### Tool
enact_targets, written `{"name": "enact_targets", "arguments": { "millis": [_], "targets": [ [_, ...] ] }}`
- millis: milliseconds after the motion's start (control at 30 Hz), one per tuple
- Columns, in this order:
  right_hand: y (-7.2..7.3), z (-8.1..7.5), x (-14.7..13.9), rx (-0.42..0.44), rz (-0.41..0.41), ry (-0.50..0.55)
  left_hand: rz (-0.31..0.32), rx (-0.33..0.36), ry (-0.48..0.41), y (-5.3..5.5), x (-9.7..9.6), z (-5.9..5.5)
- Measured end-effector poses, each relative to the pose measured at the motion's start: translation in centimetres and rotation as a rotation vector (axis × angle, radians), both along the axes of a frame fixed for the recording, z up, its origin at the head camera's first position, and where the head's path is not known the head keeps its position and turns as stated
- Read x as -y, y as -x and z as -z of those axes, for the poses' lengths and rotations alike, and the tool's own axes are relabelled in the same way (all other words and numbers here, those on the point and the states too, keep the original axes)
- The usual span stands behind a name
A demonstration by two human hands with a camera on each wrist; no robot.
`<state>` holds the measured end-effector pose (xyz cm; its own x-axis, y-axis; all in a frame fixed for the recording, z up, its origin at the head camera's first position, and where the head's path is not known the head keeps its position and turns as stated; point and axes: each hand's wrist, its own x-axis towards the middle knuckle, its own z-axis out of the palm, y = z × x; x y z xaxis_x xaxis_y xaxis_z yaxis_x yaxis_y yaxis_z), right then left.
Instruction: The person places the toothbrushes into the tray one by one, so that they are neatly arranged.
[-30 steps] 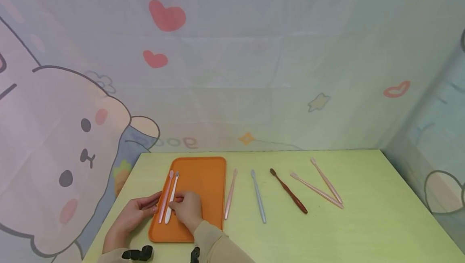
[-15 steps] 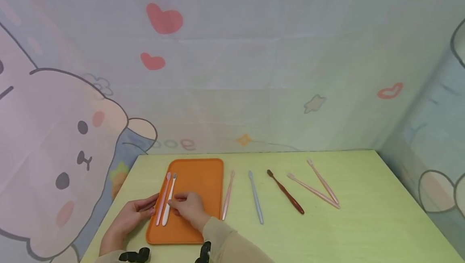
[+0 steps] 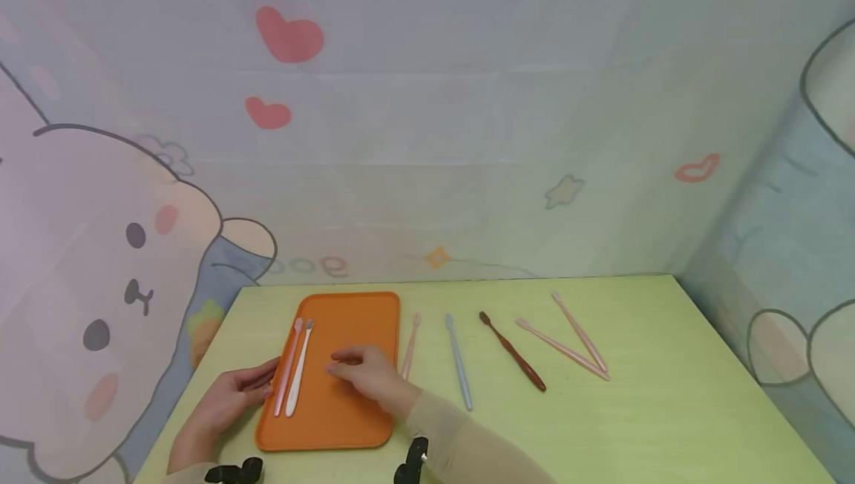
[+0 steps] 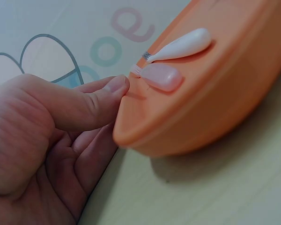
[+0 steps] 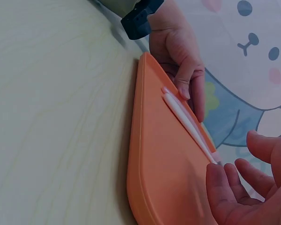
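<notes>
An orange tray (image 3: pixel 334 424) lies on the table's left part. Along its left side, a pink toothbrush (image 3: pixel 283 380) and a white toothbrush (image 3: pixel 297 376) rest nearly parallel, bristle heads toward the back. My left hand (image 3: pixel 223 402) holds the tray's left rim, its thumb (image 4: pixel 114 89) on the edge in the left wrist view and the other fingers outside it. Over the tray, right of the white toothbrush, my right hand (image 3: pixel 374 378) is held with relaxed fingers apart and nothing between them. In the right wrist view its fingertips (image 5: pixel 218 173) overlap the white toothbrush's head.
Right of the tray lie a pink toothbrush (image 3: pixel 410 347), a light blue toothbrush (image 3: pixel 459 361) and a brown toothbrush (image 3: pixel 513 352). Farther right, two more pink toothbrushes (image 3: pixel 564 350) meet at their handle ends. A printed cloth wall (image 3: pixel 427 135) stands behind the table (image 3: pixel 601 432).
My right hand has let go of the white toothbrush and moved right, away from it. My left hand stays on the tray's rim. The head view has shifted slightly.
</notes>
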<state>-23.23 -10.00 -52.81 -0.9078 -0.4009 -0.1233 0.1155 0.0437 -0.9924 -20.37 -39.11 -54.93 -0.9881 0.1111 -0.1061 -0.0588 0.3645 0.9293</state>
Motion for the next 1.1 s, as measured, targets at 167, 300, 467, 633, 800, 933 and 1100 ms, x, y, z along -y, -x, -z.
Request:
{"name": "enact_targets", "arguments": {
  "millis": [167,300,467,633,800,933,1100],
  "targets": [
    [0.4,-0.9,-2.8,-0.055,-0.018,0.000,0.016,-0.018,-0.018,0.4,0.1,0.3],
    [1.0,-1.2,-5.7,-0.093,-0.037,-0.017,0.028,-0.005,-0.057,0.7,-0.2,0.4],
    [1.5,-1.5,-9.3,-0.133,-0.019,-0.032,0.030,0.004,-0.078,0.9,-0.5,0.4],
    [2.5,-1.3,-12.4,-0.153,0.027,-0.006,0.022,0.007,-0.042,1.0,-0.1,0.4],
    [3.3,-1.2,-15.1,-0.156,0.062,-0.016,0.014,0.019,-0.014,1.0,0.5,0.2],
    [3.8,-1.0,-17.2,-0.155,0.073,-0.045,0.006,0.037,-0.009,0.9,0.6,0.2],
    [4.3,-0.4,-19.8,-0.172,0.097,-0.102,-0.008,0.036,-0.019,0.8,0.7,0.4]
  ]
}}
